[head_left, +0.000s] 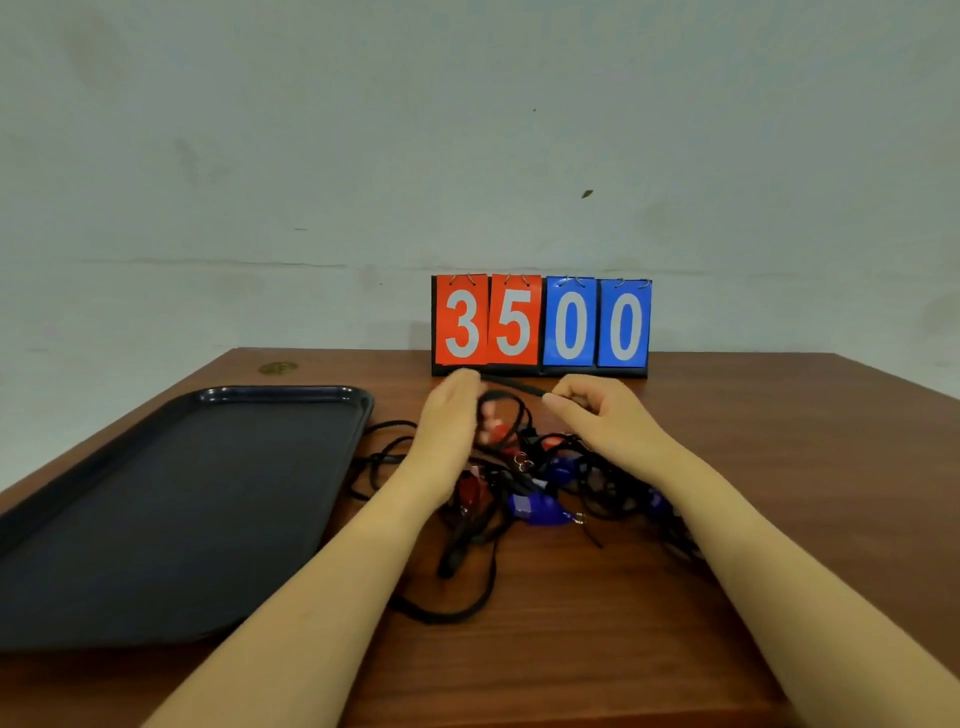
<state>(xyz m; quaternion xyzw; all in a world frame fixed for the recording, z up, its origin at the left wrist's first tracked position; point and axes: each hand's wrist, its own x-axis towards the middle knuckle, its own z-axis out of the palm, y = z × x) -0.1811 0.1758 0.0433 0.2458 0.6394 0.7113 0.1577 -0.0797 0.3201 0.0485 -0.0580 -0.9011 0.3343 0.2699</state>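
Both forearms come in from the bottom edge, cut off above the elbow, over a brown wooden worktop (597, 623). Between them lies a tangle of black cords (519, 519), whose nearest loop trails toward the viewer. Caught in the tangle are blue plastic pieces (537, 509) and red plastic pieces (470, 491), perhaps whistles. They are too knotted and blurred to name or count, and the right forearm hides the tangle's right side. Left of the tangle and just apart from it lies a dark tray (156, 493), its near corner cut off by the picture's left edge.

Over the far side of the tangle the right grip (597, 410) is narrow. Its curled fingers pinch one end of a black strap (514, 386), which runs taut and raised off the wood. The strap's other end meets the fingertips of the left grip (449, 415). That grip is seen edge-on and smeared by motion, so I cannot tell whether it pinches the strap or only touches it.

Beyond the tangle, at the worktop's back edge, a flip scoreboard (540, 325) stands upright with 3 and 5 on red cards and 0 and 0 on blue. Far left of the tangle, near the back edge, sits a small brass-coloured disc (278, 368), too small to make out. Behind everything is a pale, scuffed wall (363, 156).
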